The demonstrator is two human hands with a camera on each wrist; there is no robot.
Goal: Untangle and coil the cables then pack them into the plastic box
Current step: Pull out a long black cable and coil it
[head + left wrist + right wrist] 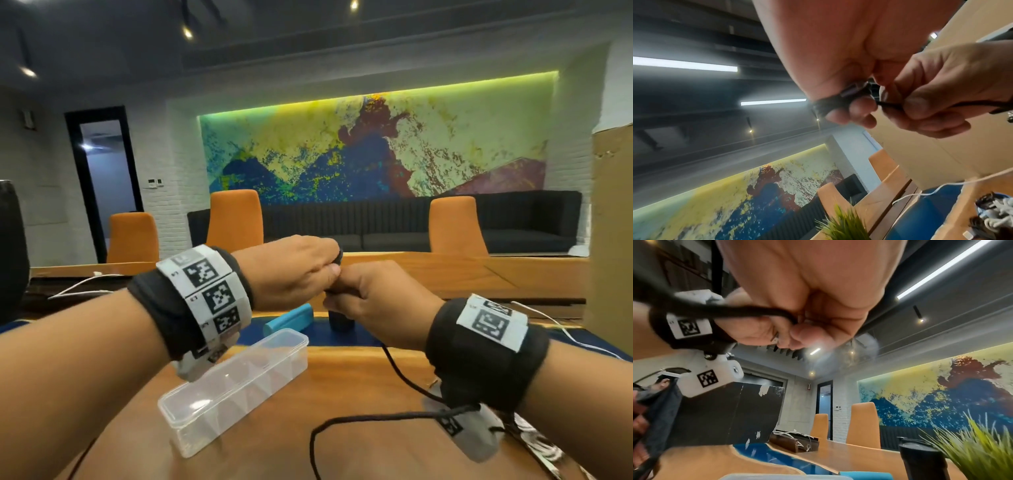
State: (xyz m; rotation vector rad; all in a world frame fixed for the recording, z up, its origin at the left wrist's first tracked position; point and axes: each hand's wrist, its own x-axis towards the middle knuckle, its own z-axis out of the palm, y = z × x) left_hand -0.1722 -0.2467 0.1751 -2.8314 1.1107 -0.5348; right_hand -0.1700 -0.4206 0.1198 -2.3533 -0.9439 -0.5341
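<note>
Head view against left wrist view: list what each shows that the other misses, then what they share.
Only the head view shows the closed clear plastic box on the wooden table and the black cable trailing loose from the hands down onto it.

Only the left wrist view shows black cable turns wrapped round the left hand's fingers, a green plant and a tangle of white and black cables.

Both show the left hand and right hand meeting on the black cable.

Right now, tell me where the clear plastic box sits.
In the head view the clear rectangular plastic box lies on the wooden table, below the left hand, left of the trailing black cable.
</note>
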